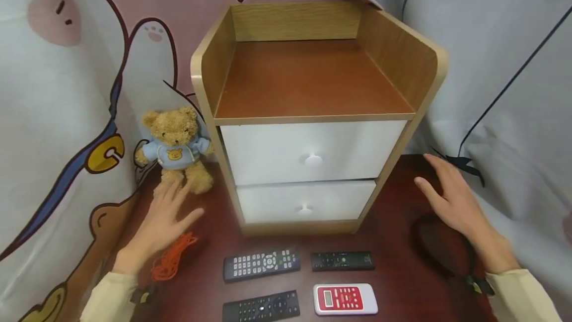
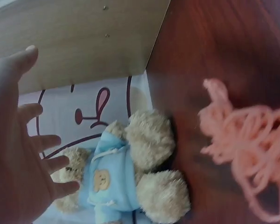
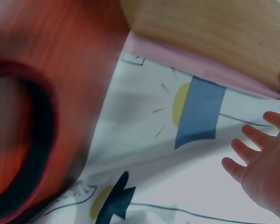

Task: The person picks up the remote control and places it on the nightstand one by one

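Teddy bear [image 1: 175, 155]: tan, fluffy, pale blue hoodie with bear-face patch, sitting upright just beside the cabinet [image 1: 268, 155] on its left; left hand [image 1: 163, 220] is nearest. Orange string [image 1: 172, 258]: loose tangled bundle, front-left of cabinet. Dark ring [image 3: 44, 121]: reddish edge, lying right of cabinet, near right hand [image 1: 460, 207].

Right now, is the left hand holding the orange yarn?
No, the left wrist view shows the left hand apart from the orange yarn on the table.
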`<state>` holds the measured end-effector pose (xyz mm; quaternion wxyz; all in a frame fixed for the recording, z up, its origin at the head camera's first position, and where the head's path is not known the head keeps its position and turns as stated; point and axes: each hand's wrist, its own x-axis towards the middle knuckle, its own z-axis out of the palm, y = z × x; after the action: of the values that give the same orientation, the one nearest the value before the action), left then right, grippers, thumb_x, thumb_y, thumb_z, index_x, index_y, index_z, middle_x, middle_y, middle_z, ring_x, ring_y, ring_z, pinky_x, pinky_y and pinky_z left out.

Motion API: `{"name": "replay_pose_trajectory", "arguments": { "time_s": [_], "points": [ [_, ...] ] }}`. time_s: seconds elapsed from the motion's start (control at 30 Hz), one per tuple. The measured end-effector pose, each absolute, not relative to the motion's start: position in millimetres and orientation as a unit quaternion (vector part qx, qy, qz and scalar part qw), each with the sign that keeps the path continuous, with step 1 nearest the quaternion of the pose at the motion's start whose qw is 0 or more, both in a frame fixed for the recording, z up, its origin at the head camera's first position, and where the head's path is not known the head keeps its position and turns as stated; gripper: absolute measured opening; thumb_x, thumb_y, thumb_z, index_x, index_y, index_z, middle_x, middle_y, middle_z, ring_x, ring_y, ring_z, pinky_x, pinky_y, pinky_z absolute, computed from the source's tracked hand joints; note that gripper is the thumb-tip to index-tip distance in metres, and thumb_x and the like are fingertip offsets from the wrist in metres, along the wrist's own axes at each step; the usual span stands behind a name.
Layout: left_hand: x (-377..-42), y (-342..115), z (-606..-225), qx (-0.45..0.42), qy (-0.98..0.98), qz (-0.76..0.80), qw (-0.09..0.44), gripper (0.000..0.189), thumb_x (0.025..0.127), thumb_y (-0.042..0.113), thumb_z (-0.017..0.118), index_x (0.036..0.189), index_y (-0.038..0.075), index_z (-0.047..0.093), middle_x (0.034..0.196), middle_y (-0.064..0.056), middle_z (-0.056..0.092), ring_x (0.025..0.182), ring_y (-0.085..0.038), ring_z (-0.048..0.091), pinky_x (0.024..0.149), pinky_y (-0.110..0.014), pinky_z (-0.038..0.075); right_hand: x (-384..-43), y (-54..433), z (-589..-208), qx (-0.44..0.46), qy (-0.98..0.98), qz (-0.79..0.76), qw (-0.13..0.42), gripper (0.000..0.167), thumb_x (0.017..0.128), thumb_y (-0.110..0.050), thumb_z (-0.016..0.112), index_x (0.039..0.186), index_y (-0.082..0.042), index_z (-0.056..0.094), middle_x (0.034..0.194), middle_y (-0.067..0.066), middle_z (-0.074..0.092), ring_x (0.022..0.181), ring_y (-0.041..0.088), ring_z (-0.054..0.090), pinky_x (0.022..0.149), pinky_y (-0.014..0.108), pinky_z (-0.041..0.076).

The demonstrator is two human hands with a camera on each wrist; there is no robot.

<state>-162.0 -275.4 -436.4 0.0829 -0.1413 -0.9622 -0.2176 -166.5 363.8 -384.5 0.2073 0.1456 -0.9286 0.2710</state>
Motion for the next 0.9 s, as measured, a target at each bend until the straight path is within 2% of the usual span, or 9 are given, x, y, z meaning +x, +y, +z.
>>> {"name": "replay_pose_trajectory", "arguments": {
  "time_s": [0.13,0.23,0.3,0.43,0.53,0.73,0.8,0.9],
  "points": [
    [-155,-265,-448,-0.167,-0.950,-0.243,0.100,0.073,0.094,0.045,0.065,0.155,0.016,0.036,0.158,-0.020,0.034,0.142,-0.047,0.034,0.109,-0.069,0.029,-172,350,-371,0.146,-0.902,0.324,0.244,0.056,0.100,-0.016,0.059,0.153,-0.017,0.040,0.150,0.019,0.044,0.139,0.015,0.037,0.111,0.015,0.022],
    [-152,-253,-458,-0.201,-0.937,-0.251,0.132,0.063,0.091,0.038,0.070,0.144,0.011,0.051,0.148,-0.016,0.049,0.134,-0.039,0.047,0.107,-0.060,0.038,-178,337,-358,0.148,-0.881,0.358,0.271,0.050,0.101,-0.014,0.056,0.149,-0.016,0.045,0.147,0.007,0.049,0.127,-0.003,0.041,0.102,0.009,0.026],
    [-148,-246,-466,-0.217,-0.930,-0.253,0.154,0.056,0.089,0.033,0.074,0.137,0.010,0.058,0.140,-0.012,0.057,0.128,-0.033,0.053,0.105,-0.055,0.041,-182,329,-349,0.164,-0.861,0.387,0.286,0.046,0.102,-0.011,0.053,0.147,-0.011,0.046,0.145,0.000,0.052,0.124,-0.007,0.043,0.100,0.008,0.029],
    [-139,-233,-482,-0.236,-0.921,-0.256,0.172,0.046,0.086,0.028,0.077,0.128,0.012,0.064,0.128,-0.004,0.065,0.119,-0.027,0.061,0.101,-0.048,0.047,-191,315,-328,0.201,-0.822,0.438,0.303,0.040,0.104,-0.008,0.044,0.145,-0.005,0.045,0.137,-0.012,0.052,0.123,0.000,0.048,0.098,0.008,0.035],
    [-132,-222,-493,-0.247,-0.919,-0.264,0.157,0.041,0.086,0.028,0.077,0.124,0.014,0.067,0.121,0.000,0.068,0.115,-0.022,0.064,0.098,-0.045,0.050,-197,307,-308,0.224,-0.798,0.459,0.318,0.038,0.106,-0.010,0.037,0.143,-0.005,0.043,0.135,-0.013,0.049,0.124,0.005,0.048,0.098,0.012,0.037],
    [-114,-206,-514,-0.254,-0.920,-0.275,0.119,0.036,0.087,0.032,0.076,0.119,0.017,0.070,0.116,0.005,0.071,0.110,-0.017,0.066,0.096,-0.044,0.053,-208,278,-264,0.280,-0.708,0.548,0.346,0.036,0.107,-0.019,0.033,0.138,-0.002,0.042,0.133,0.004,0.052,0.124,0.020,0.050,0.101,0.025,0.039],
    [-110,-202,-520,-0.259,-0.918,-0.277,0.115,0.035,0.087,0.033,0.076,0.119,0.018,0.070,0.116,0.006,0.070,0.110,-0.016,0.065,0.096,-0.044,0.053,-211,265,-250,0.292,-0.666,0.590,0.352,0.036,0.107,-0.022,0.036,0.135,-0.002,0.042,0.129,0.009,0.053,0.118,0.023,0.051,0.098,0.026,0.039],
    [-104,-197,-528,-0.260,-0.919,-0.277,0.110,0.036,0.087,0.033,0.076,0.120,0.020,0.069,0.117,0.008,0.068,0.112,-0.015,0.064,0.096,-0.042,0.053,-213,245,-230,0.287,-0.639,0.604,0.381,0.033,0.105,-0.020,0.036,0.132,-0.002,0.045,0.123,0.010,0.052,0.110,0.022,0.050,0.095,0.026,0.038]
  ]
}}
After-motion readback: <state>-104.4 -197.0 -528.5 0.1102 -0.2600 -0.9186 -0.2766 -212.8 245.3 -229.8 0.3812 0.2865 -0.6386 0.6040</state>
